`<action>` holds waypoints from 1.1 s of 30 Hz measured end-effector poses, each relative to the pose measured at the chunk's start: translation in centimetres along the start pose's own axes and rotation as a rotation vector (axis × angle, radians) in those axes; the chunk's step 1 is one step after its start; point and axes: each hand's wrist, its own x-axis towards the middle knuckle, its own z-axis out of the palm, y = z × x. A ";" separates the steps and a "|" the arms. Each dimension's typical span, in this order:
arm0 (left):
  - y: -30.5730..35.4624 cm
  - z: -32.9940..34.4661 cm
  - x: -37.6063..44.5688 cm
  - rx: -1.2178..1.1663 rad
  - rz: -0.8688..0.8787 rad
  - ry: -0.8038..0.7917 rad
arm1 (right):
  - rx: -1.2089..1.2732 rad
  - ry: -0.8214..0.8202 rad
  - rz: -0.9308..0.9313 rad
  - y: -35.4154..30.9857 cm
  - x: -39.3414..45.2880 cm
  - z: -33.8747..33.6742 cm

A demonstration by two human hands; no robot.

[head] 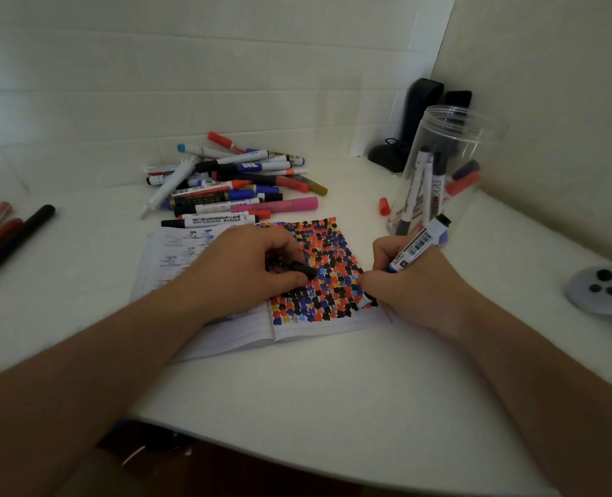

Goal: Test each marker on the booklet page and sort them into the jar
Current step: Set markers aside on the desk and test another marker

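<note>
Right of centre, my right hand (401, 281) grips the marker (413, 247) (tip on booklet (308, 331)), barrel slanting toward the jar (448, 166); left hand (247, 267) pinches the cap (304, 270).

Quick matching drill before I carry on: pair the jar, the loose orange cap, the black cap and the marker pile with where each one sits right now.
Things:
1. jar
2. orange cap
3. black cap
4. marker pile

Places:
A. pinched in the left hand, over the booklet
B. behind the booklet, by the wall
C. standing at the right, behind the right hand
D. lying on the table just left of the jar

Pairs: 1-C, 2-D, 3-A, 4-B
</note>
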 end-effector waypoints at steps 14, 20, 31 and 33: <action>0.1 0.0 0.0 0.007 -0.007 0.003 | 0.003 -0.008 -0.008 0.2 0.1 0.1; 0.2 -0.1 -0.1 0.014 0.000 0.011 | 0.030 0.001 -0.006 0.4 0.3 -0.1; 0.1 -0.1 -0.2 0.013 -0.008 0.002 | 0.021 -0.022 -0.006 0.4 0.1 -0.2; 0.1 -0.1 -0.1 0.019 -0.010 0.004 | 0.040 -0.004 -0.007 0.5 0.3 -0.2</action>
